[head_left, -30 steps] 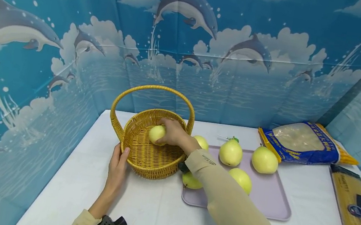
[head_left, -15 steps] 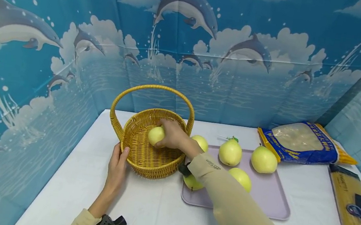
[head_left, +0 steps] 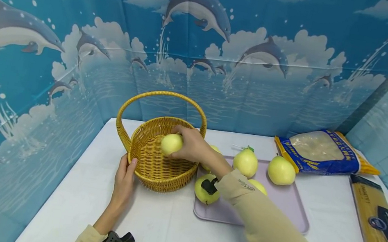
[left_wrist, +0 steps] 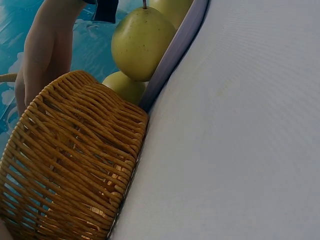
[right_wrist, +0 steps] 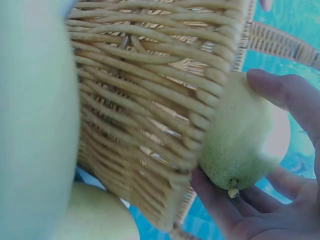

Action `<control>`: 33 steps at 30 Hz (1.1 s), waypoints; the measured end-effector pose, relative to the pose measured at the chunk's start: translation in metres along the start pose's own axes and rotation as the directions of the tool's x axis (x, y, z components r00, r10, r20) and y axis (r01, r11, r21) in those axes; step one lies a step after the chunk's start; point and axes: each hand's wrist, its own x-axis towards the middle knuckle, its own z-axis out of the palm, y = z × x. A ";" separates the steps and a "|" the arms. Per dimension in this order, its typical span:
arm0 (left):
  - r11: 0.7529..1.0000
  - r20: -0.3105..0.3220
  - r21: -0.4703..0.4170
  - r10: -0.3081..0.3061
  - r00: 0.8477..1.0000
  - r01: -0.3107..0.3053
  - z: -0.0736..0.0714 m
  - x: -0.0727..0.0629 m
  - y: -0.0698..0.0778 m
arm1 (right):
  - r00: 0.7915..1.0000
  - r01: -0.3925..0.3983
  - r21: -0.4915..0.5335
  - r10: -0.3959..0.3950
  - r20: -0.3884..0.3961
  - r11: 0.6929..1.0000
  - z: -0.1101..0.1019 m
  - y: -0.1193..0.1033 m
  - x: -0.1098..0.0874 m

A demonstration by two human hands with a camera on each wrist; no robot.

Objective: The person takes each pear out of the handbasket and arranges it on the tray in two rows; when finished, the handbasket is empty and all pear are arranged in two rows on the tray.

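My right hand (head_left: 195,148) grips a yellow-green pear (head_left: 171,144) over the opening of a round wicker basket (head_left: 164,185). In the right wrist view, the thumb and fingers curl round the pear (right_wrist: 245,130), whose stem shows beside the basket's rim (right_wrist: 212,100). With the thumb at the near left rim and the fingers along the outer wall, my left hand (head_left: 123,183) holds the basket. Only the woven side of the basket (left_wrist: 75,155) fills the left wrist view, with the right hand (left_wrist: 47,55) reaching over it.
Right of the basket, a lilac tray (head_left: 290,215) bears several more pears, among them a near one (head_left: 206,193) under the right wrist. A blue-and-yellow bag (head_left: 320,149) and a spaghetti packet (head_left: 379,230) lie farther right. The basket's tall handle (head_left: 166,93) arches above its opening.
My right hand has moved slightly up and to the right with the pear still in its grip. The near pear on the tray has turned a little. The left hand stays at the basket.
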 end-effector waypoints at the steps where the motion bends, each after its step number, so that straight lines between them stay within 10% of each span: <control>1: 1.000 -0.003 0.000 -0.001 1.000 0.001 0.000 0.000 0.000 | 1.000 0.007 0.011 -0.007 -0.005 1.000 -0.002 0.000 -0.003; 22: 1.000 -0.001 0.019 -0.011 1.000 0.011 -0.004 0.001 -0.002 | 0.988 0.047 0.079 -0.035 -0.148 0.996 -0.039 0.020 -0.090; 33: 1.000 0.007 -0.006 -0.005 1.000 0.005 -0.001 0.002 -0.002 | 0.964 -0.058 0.055 0.070 -0.257 0.997 -0.060 0.050 -0.147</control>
